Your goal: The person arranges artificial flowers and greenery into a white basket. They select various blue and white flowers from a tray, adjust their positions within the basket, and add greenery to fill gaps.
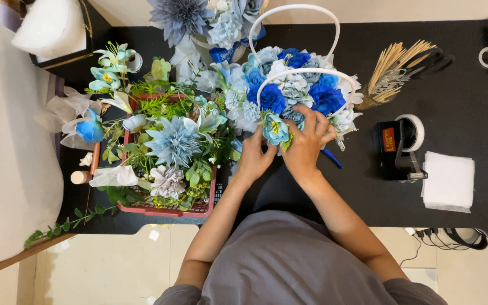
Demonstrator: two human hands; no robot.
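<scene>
Nearest the camera, a grey-clad torso filled the bottom of the view, and two bare forearms reached forward over the black worktop [458, 85]. The left hand [253, 158] sat at the near edge of a flower arrangement, its fingers [249, 138] curled together and pinching at the base of a light blue flower [275, 129]. The right hand [307, 141] lay just beside it, fingers [318, 120] bent and pressed into the blooms right of that same flower, touching them. The light blue flower stood at the front rim of a white-handled basket [295, 73], which was packed with deep blue and pale blue blossoms and sat at the middle of the worktop.

To the left, touching the basket's blooms, a red tray [168, 212] held loose pale blue, white and green stems. To the right, well apart from the hands, a black tape dispenser [399, 149] stood near a stack of white squares [448, 181]. Beyond the dispenser lay a bundle of thin wooden sticks [393, 70] with dark scissors [425, 65] across them. Farthest back, a second bunch of grey-blue flowers [204, 20] stood behind the basket.
</scene>
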